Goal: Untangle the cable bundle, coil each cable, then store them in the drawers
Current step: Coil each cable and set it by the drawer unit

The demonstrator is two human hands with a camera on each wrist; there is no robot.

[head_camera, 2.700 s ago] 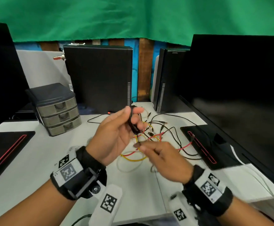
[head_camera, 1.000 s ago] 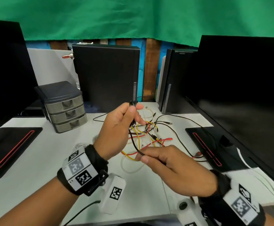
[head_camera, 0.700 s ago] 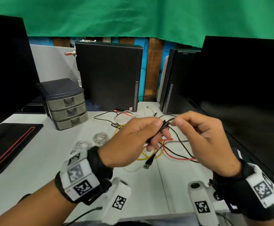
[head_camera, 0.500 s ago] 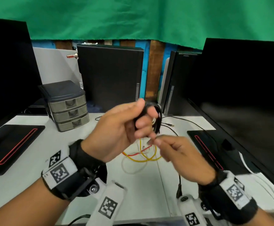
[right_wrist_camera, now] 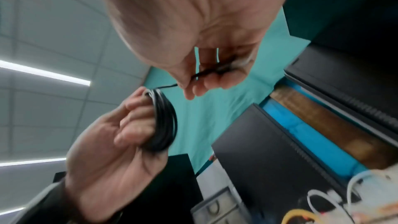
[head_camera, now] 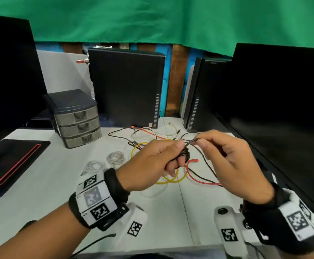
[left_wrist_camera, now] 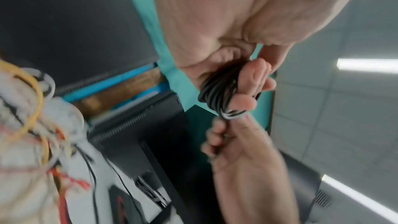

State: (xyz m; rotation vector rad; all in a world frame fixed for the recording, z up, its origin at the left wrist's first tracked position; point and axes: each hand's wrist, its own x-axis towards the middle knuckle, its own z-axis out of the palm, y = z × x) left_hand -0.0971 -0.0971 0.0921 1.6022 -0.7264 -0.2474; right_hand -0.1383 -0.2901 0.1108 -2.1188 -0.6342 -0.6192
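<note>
A black cable coil [head_camera: 185,156] is wound round the fingers of my left hand [head_camera: 180,153], which grips it above the table. The left wrist view shows the coil [left_wrist_camera: 219,91] as several turns over two fingers. Just right of it, my right hand [head_camera: 202,143] pinches the black cable's free length [head_camera: 191,142] between thumb and fingers; the right wrist view shows that strand [right_wrist_camera: 206,72] running to the coil [right_wrist_camera: 163,122]. Under my hands lies a loose tangle of yellow [head_camera: 171,181], red [head_camera: 199,181], white and black cables. The grey three-drawer unit [head_camera: 77,118] stands back left, all drawers closed.
Two coiled white cables [head_camera: 115,157] [head_camera: 94,166] lie on the white table [head_camera: 40,193] left of my hands. Black computer cases [head_camera: 126,86] stand at the back. A monitor [head_camera: 283,109] fills the right side. A black monitor base [head_camera: 12,159] sits at the left.
My right hand has come up from below the coil to its right side, still pinching the black cable. My left hand has turned over and dropped lower, keeping the coil.
</note>
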